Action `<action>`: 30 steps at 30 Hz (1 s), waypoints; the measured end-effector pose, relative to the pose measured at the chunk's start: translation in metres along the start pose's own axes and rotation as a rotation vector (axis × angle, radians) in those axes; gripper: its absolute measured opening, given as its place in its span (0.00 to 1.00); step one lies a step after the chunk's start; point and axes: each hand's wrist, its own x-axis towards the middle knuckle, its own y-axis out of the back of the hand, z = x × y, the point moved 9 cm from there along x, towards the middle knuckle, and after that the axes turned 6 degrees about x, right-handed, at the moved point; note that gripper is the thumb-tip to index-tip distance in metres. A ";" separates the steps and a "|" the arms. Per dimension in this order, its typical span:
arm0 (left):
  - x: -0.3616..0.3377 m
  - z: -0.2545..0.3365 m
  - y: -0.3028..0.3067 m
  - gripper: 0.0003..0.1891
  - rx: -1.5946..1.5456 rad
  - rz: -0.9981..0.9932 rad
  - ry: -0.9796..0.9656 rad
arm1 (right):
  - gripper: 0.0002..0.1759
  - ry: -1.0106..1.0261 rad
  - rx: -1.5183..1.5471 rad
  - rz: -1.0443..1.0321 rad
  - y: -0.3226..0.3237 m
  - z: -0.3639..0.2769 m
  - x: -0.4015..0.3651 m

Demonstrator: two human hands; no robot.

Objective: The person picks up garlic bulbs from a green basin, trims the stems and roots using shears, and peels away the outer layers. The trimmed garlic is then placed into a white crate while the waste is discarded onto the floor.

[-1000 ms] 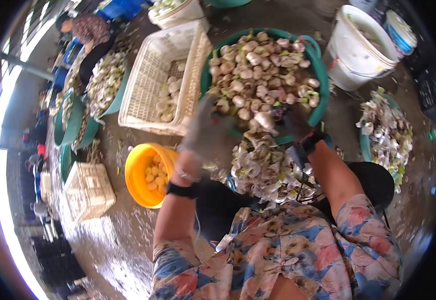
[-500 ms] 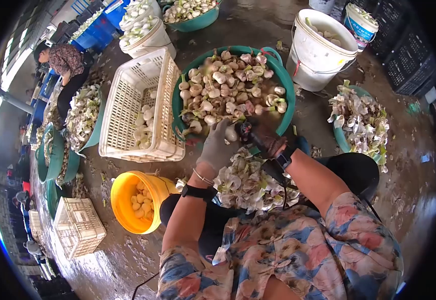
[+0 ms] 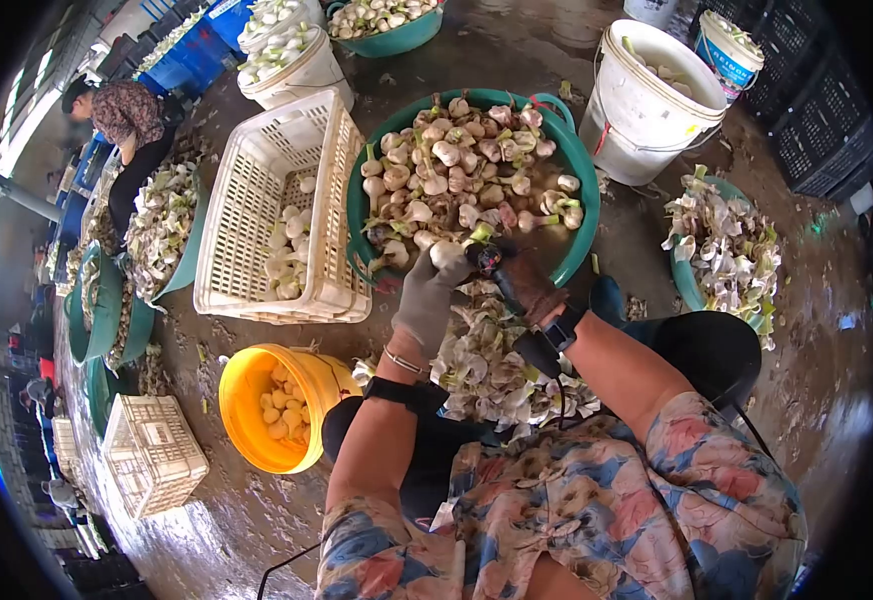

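In the head view, my left hand (image 3: 425, 298), in a grey glove, is closed round a white garlic bulb (image 3: 446, 254). My right hand (image 3: 531, 287), in a dark, soiled glove, grips a dark corded hand tool (image 3: 485, 259). The tool's front end is right beside the bulb, with a bit of green stem just above it. Both hands are at the near rim of a green basin (image 3: 585, 228) heaped with unpeeled garlic bulbs (image 3: 447, 180). A pile of garlic skins (image 3: 487, 350) lies below my hands, partly hidden by my forearms.
On the left stand a white plastic crate (image 3: 219, 230) with some garlic and a yellow bucket (image 3: 240, 420) of peeled bulbs. A white bucket (image 3: 627, 130) and a tub of garlic skins (image 3: 722, 240) are on the right. Another person (image 3: 129, 120) bends over at far left.
The bulb in my left hand has come up and shows more fully, close to the tool's front end. A green stem piece now shows above the tool. The view has shifted slightly.
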 end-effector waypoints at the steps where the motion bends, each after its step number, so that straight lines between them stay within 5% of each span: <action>1: 0.001 -0.001 -0.001 0.18 -0.076 -0.017 0.010 | 0.08 -0.004 0.012 0.041 0.001 -0.002 -0.002; 6: -0.003 -0.009 -0.010 0.21 -0.391 -0.136 0.254 | 0.10 -0.326 0.605 0.052 -0.002 0.006 -0.008; 9: 0.006 -0.010 0.005 0.24 -0.118 0.129 0.125 | 0.11 -0.480 0.854 0.070 -0.009 0.014 -0.019; 11: 0.007 0.017 0.002 0.19 0.295 0.183 -0.479 | 0.13 -0.509 0.879 0.080 -0.014 0.009 -0.024; 12: 0.005 0.023 0.002 0.17 0.507 0.251 -0.558 | 0.11 -0.463 0.842 0.071 -0.017 -0.001 -0.023; 13: 0.005 0.021 0.006 0.17 0.510 0.250 -0.556 | 0.11 -0.417 0.803 0.062 -0.017 -0.008 -0.022; 14: 0.014 0.002 0.008 0.16 0.114 0.073 -0.371 | 0.11 -0.420 0.806 0.065 -0.017 0.005 -0.020; 15: 0.017 -0.014 -0.001 0.17 -0.279 -0.101 -0.176 | 0.09 -0.345 0.469 0.058 -0.006 0.020 -0.013; 16: 0.006 -0.007 0.005 0.12 -0.175 0.074 -0.011 | 0.09 -0.266 0.135 0.050 0.004 0.022 -0.008; 17: 0.005 -0.007 0.005 0.12 -0.172 0.073 -0.011 | 0.09 -0.265 0.138 0.052 0.015 0.028 -0.006; 19: 0.003 -0.009 0.000 0.09 -0.491 -0.014 -0.015 | 0.10 -0.048 -0.540 -0.140 0.020 0.000 0.001; 20: 0.006 -0.010 -0.002 0.09 -0.550 -0.024 -0.032 | 0.13 0.175 -1.150 -0.355 -0.002 -0.014 -0.014; 21: 0.006 -0.011 -0.003 0.09 -0.553 -0.027 -0.025 | 0.13 0.167 -1.153 -0.355 -0.005 0.025 -0.020; 23: 0.006 -0.008 -0.002 0.10 -0.437 -0.041 -0.043 | 0.10 0.161 -0.133 -0.182 0.003 0.110 -0.018; 24: 0.006 -0.008 -0.002 0.10 -0.441 -0.036 -0.042 | 0.08 0.221 -0.832 -0.382 0.002 0.006 -0.019; 25: 0.006 -0.004 -0.004 0.11 -0.363 -0.071 -0.084 | 0.08 0.215 -0.828 -0.386 0.003 -0.004 -0.015; 27: 0.002 0.004 -0.010 0.12 -0.282 -0.117 -0.121 | 0.16 -0.178 0.418 -0.385 0.009 -0.001 -0.011; 28: 0.001 0.006 -0.014 0.13 -0.206 -0.131 -0.099 | 0.12 0.066 0.138 -0.311 0.012 -0.019 -0.001; 30: 0.002 0.009 -0.019 0.16 -0.155 -0.164 -0.107 | 0.11 0.130 -0.099 -0.340 0.013 -0.045 -0.004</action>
